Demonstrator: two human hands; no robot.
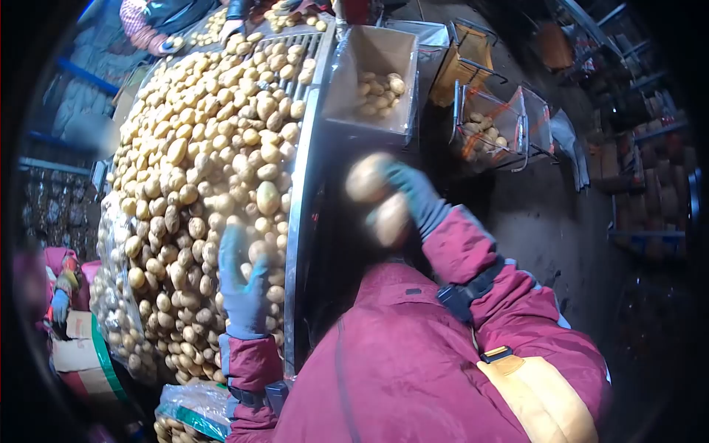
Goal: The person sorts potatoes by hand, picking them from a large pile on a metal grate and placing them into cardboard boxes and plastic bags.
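Note:
My right hand (pixel 416 193), in a blue-green glove, holds two large potatoes (pixel 367 178) out past the table's metal edge, slightly blurred. My left hand (pixel 244 284), in a grey-blue glove, reaches over the heap of potatoes (pixel 185 214) with thumb and fingers spread apart. A single pale potato (pixel 258 252) shows in the gap between its thumb and fingers. The heap covers a slatted sorting table (pixel 314 88), and a greenish potato (pixel 268 198) lies just beyond my left fingertips.
A lined box (pixel 408 52) partly filled with potatoes stands beyond my right hand. Farther right are a wire-framed bag (pixel 484 140) with potatoes and a tan crate (pixel 463 63). Other people's hands (pixel 232 29) work at the far end. Bagged potatoes (pixel 196 406) sit near my left elbow.

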